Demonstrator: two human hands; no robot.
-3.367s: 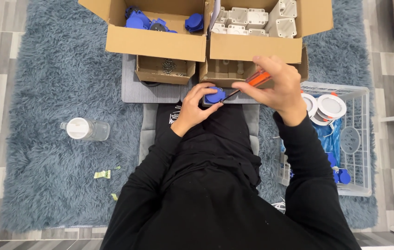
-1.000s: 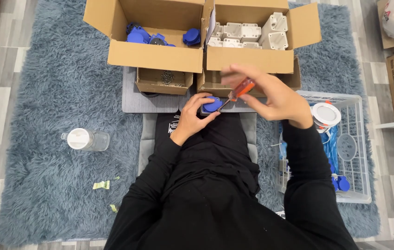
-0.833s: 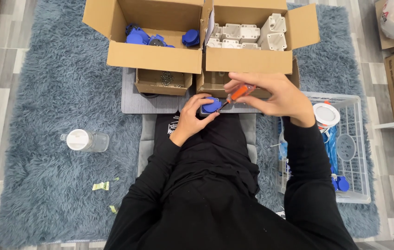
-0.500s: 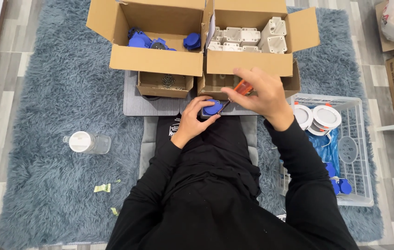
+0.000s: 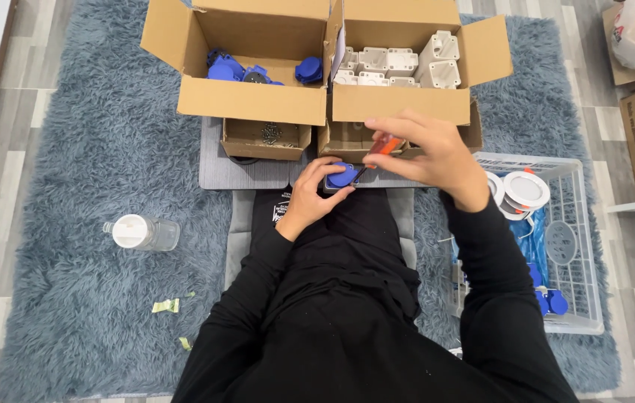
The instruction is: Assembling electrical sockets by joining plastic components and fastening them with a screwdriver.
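Rug (image 5: 71, 186) lying under everything, spreading left of left hand. Two open boxes (image 5: 257, 104) sitting just beyond both hands: left one holding blue parts, right one holding white parts. White basket (image 5: 579, 246) sitting right of right hand. Bottle (image 5: 142, 233) lying well left of left hand. Left hand (image 5: 313, 198) gripping blue socket (image 5: 342, 176), fingers curling around it. Right hand (image 5: 429, 153) closing on orange-handled screwdriver (image 5: 377, 151), tip touching socket.

shaggy blue-grey rug (image 5: 93, 194), 2 cardboard boxes (image 5: 254, 104), bottle (image 5: 142, 233)
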